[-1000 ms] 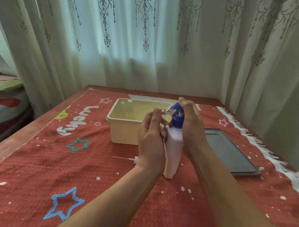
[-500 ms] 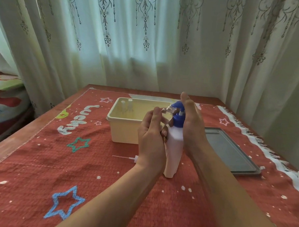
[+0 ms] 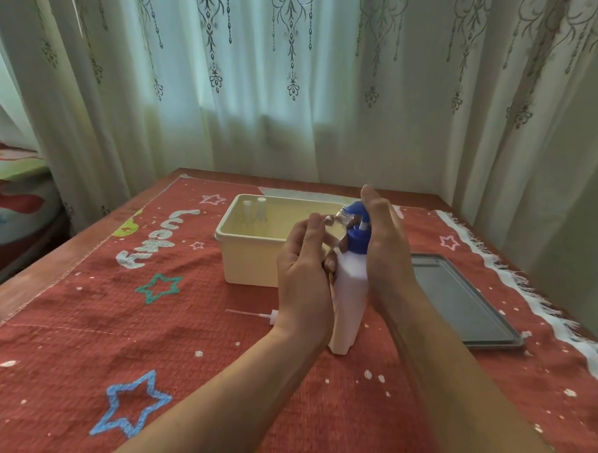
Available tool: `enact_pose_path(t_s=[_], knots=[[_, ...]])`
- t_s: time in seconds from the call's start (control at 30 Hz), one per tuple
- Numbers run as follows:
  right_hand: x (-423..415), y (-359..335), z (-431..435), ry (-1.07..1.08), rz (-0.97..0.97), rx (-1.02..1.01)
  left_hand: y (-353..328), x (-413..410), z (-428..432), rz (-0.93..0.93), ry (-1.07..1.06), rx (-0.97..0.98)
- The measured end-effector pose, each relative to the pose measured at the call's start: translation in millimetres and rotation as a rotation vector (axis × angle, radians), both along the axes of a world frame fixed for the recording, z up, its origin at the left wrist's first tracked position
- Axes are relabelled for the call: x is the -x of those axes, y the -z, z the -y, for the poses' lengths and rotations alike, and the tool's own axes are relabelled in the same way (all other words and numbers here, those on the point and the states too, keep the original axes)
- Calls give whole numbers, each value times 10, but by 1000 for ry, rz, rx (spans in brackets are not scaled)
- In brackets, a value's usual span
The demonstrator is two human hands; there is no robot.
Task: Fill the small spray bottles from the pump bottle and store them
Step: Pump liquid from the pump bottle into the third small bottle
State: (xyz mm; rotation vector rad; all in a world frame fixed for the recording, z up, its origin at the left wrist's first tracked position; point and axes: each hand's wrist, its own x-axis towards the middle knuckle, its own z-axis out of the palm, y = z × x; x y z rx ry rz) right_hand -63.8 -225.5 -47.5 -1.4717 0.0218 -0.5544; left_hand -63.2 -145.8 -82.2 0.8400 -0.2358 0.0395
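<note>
left hand (image 3: 305, 278) pinches spray bottle (image 3: 338, 224) | right hand (image 3: 387, 261) — fingers (image 3: 370, 203) straight — against pump bottle (image 3: 351, 297)

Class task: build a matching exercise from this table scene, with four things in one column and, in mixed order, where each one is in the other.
1 pump bottle
2 grey tray
3 loose spray nozzle
4 small clear bottle

A lying on the red cloth, left of the left hand
B held in the left hand
C flat on the cloth at the far right
D standing upright against the right hand

Pairs: 1-D, 2-C, 3-A, 4-B
</note>
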Motion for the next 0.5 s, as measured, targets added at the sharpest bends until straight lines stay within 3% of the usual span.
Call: enact_pose_path(t_s=[0.5], knots=[[-48,28,28,-16,12,-64,31,-10,4,-15,-13,-9]])
